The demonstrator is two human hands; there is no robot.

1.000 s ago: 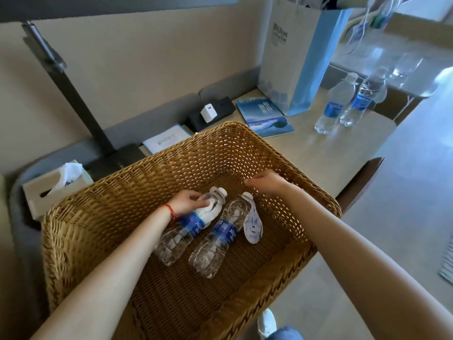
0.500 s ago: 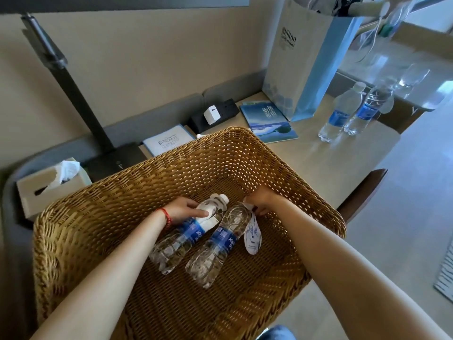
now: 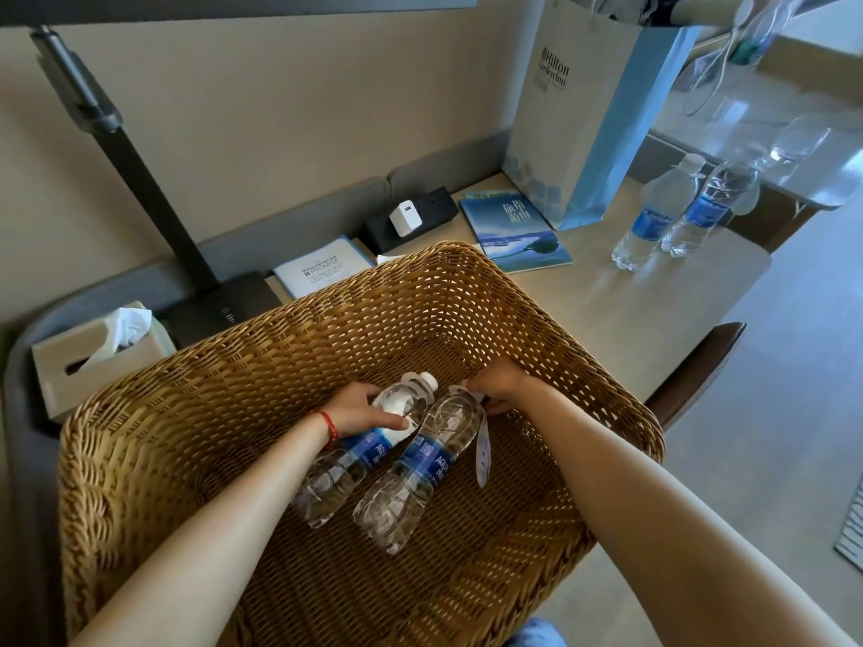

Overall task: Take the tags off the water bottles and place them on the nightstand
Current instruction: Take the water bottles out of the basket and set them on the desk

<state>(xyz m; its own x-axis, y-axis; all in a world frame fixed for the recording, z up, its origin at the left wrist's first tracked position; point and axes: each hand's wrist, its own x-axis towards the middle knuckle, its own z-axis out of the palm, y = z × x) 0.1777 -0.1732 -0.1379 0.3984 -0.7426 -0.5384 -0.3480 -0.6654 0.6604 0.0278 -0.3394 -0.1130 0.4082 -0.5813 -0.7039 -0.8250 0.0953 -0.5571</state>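
Head view: two bottles lie side by side in the basket (image 3: 140, 459), long axes slanting from caps at upper right to bases at lower left. Right hand (image 3: 497, 387) is at the cap end of the right bottle (image 3: 420, 464), grip closed on the tag's loop there; the tag (image 3: 483, 452) hangs off the neck beside it. Left hand (image 3: 362, 408) clasps the left bottle (image 3: 359, 450) at its shoulder. Compared with half a second ago, the right hand sits lower on the neck.
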